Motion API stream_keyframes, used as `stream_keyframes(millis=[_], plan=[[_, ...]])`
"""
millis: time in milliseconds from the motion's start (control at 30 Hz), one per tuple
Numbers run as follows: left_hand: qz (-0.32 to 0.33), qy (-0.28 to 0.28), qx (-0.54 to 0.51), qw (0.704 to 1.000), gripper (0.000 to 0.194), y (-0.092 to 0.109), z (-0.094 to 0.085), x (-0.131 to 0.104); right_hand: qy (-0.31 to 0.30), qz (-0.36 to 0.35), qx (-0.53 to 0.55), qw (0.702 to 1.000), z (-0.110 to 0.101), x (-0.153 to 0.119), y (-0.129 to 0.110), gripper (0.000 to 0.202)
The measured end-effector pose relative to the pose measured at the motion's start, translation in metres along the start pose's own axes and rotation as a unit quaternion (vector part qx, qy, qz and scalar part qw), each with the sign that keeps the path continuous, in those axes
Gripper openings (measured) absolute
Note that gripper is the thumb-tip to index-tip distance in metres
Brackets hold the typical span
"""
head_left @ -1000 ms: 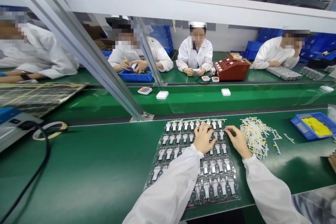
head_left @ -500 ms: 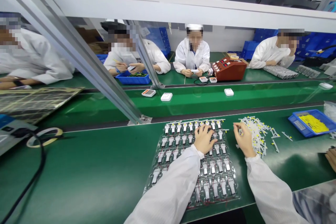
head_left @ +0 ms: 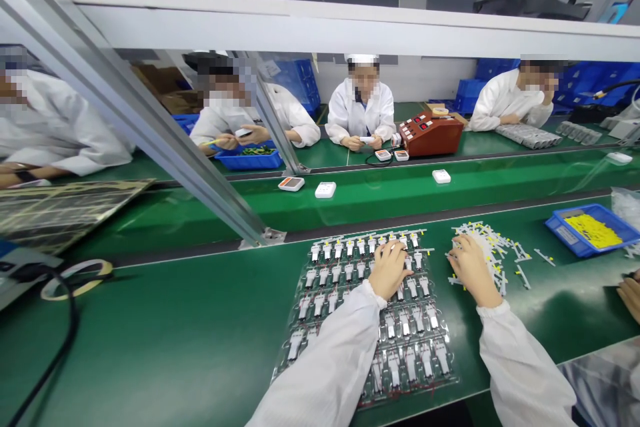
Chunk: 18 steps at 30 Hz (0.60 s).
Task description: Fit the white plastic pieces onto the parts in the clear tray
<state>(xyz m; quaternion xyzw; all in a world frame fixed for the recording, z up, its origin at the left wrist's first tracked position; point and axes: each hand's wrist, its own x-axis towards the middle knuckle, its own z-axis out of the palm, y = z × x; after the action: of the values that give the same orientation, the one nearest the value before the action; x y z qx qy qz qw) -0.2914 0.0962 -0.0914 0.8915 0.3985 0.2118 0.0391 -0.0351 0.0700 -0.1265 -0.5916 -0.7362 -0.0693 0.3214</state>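
My left hand (head_left: 389, 270) rests over the upper middle of a clear plastic tray (head_left: 293, 373), its bent fingers apart on the small parts there. Rows of white parts with thin red wires (head_left: 394, 368) fill the tray's pockets. Along its far edge, the parts in the top row carry yellow-tipped pieces (head_left: 350, 247). To the right of the tray, my right hand (head_left: 473, 270) reaches down at the near left side of a loose pile of white strips with yellow ends (head_left: 493, 247). Its fingers are bent and slightly apart, and no strip shows between them.
A blue bin (head_left: 570, 237) of yellow pieces stands at the right, near another person's hand (head_left: 631, 293). White devices (head_left: 325, 190) lie on the green belt (head_left: 390, 190) beyond a slanting metal post (head_left: 200, 153). A tape roll (head_left: 107, 270) lies left. Several co-workers sit opposite.
My right hand has moved from the pile's left side onto the strips, and its fingers have turned down. My left hand stays over the tray. Two devices on the belt have shifted slightly right.
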Motion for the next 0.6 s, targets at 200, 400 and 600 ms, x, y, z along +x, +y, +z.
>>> stream_keyframes(millis=[200,400,600], plan=[[0.058,0.016,0.040,0.997,0.030,-0.007,-0.002,0.001,0.021,0.018,0.043,0.999,-0.009,0.009,-0.017,0.023],[0.068,0.041,0.045,0.996,0.025,-0.011,0.003,-0.001,0.025,0.008,0.170,0.985,-0.008,0.013,-0.047,0.021],[0.088,0.066,0.014,0.994,0.030,-0.011,0.002,-0.002,0.007,0.033,0.286,0.958,0.002,0.010,-0.069,0.022]])
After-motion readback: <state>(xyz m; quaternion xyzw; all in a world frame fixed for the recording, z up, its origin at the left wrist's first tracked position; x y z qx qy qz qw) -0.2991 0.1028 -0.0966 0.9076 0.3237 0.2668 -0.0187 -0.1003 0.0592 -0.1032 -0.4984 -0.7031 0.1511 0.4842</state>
